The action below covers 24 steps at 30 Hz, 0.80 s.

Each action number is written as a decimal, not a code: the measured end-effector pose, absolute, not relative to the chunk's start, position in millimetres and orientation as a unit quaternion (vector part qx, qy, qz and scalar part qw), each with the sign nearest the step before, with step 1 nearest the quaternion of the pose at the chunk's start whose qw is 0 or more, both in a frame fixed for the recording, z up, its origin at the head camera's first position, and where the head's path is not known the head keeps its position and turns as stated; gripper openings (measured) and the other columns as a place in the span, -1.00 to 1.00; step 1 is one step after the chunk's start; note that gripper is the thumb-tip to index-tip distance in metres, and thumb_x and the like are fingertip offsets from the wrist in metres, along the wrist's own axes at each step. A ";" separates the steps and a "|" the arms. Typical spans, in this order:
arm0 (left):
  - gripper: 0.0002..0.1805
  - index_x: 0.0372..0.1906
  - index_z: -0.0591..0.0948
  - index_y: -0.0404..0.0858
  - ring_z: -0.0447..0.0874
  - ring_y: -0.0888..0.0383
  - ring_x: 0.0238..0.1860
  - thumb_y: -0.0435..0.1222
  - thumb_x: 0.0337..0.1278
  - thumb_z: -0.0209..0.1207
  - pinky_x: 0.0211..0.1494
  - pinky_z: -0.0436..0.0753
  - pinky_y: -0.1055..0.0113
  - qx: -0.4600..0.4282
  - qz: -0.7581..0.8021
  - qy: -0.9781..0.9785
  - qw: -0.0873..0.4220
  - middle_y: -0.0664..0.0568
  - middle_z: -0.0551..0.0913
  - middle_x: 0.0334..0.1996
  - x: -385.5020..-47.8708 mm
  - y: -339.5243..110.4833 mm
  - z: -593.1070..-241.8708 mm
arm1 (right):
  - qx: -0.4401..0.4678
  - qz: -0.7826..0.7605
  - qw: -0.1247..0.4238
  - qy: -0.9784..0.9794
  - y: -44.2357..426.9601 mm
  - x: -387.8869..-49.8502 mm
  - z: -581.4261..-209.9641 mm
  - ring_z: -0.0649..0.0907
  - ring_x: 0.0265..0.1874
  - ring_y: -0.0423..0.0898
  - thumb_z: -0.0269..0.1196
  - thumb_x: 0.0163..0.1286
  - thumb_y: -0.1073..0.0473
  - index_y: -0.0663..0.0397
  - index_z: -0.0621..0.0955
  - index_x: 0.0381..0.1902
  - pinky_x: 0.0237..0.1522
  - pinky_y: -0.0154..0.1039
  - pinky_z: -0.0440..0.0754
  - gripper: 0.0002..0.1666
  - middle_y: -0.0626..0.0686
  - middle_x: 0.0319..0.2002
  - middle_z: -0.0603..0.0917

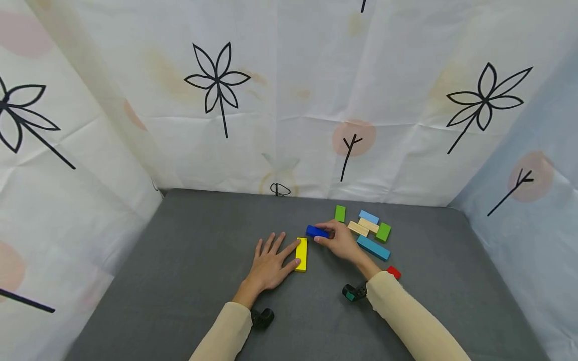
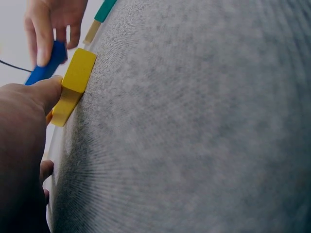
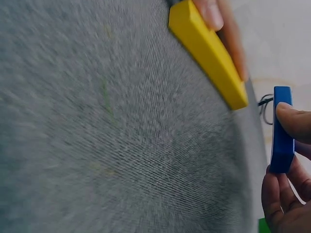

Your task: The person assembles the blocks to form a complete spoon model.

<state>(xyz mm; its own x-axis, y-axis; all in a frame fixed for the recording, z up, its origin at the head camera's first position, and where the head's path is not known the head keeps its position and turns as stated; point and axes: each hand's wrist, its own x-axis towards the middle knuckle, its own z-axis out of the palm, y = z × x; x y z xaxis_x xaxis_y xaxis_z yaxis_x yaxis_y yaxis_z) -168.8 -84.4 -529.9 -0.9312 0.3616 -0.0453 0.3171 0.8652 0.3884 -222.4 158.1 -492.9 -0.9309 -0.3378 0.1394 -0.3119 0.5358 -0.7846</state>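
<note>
My right hand point(image 1: 340, 241) pinches a dark blue block point(image 1: 317, 231) between thumb and fingers. In the right wrist view that blue block point(image 3: 282, 130) looks raised off the cloth. My left hand point(image 1: 270, 265) lies with its fingers spread, and its thumb and index finger touch the left side of a long yellow block point(image 1: 301, 254). The yellow block point(image 2: 79, 72) rests on the table, also seen close up in the left wrist view. It lies just left of and nearer than the blue block.
Right of my right hand lie a blue plank point(image 1: 374, 247), two tan blocks point(image 1: 358, 228), a light blue block point(image 1: 369, 217), a green block point(image 1: 383, 232) and a red block point(image 1: 394, 272). Another green block point(image 1: 340, 213) lies behind. A patterned curtain point(image 1: 280, 100) borders the grey table point(image 1: 189, 281).
</note>
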 end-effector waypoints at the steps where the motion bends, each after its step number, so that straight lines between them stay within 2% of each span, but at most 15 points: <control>1: -0.32 0.61 0.18 0.23 -0.20 -0.18 0.62 0.28 0.50 -0.22 0.53 -0.27 -0.28 0.177 0.192 0.964 0.057 -0.06 0.03 0.62 -168.7 -84.3 -529.5 | -0.179 -0.444 0.022 0.878 156.2 -225.1 -494.4 0.55 -0.31 -0.06 0.40 0.36 0.25 0.24 0.70 0.13 -0.27 -0.24 0.54 -0.60 0.17 -0.08 0.66; 11: -0.31 0.61 0.15 0.25 -0.22 -0.16 0.62 0.31 0.49 -0.26 0.53 -0.30 -0.27 0.178 0.189 0.964 0.060 -0.04 0.01 0.63 -170.9 -83.8 -531.7 | -0.146 -0.448 0.073 0.879 142.5 -241.7 -499.4 0.54 -0.34 -0.07 0.35 0.40 0.28 0.23 0.69 0.16 -0.30 -0.26 0.53 -0.61 0.21 0.06 0.67; 17: -0.31 0.60 0.19 0.22 -0.18 -0.20 0.61 0.29 0.50 -0.24 0.52 -0.26 -0.30 0.182 0.192 0.963 0.055 -0.07 0.04 0.62 -169.3 -84.2 -528.9 | -0.179 -0.446 0.081 0.873 137.1 -245.9 -502.4 0.59 -0.30 -0.08 0.32 0.42 0.32 0.31 0.66 0.17 -0.26 -0.28 0.57 -0.62 0.27 0.07 0.66; 24: -0.31 0.60 0.18 0.23 -0.19 -0.18 0.61 0.30 0.49 -0.25 0.53 -0.24 -0.28 0.177 0.184 0.965 0.058 -0.05 0.03 0.62 -169.1 -83.5 -527.5 | -0.213 -0.430 0.092 0.873 133.8 -246.0 -504.0 0.56 -0.25 -0.05 0.30 0.44 0.32 0.30 0.65 0.19 -0.21 -0.23 0.54 -0.61 0.24 0.03 0.65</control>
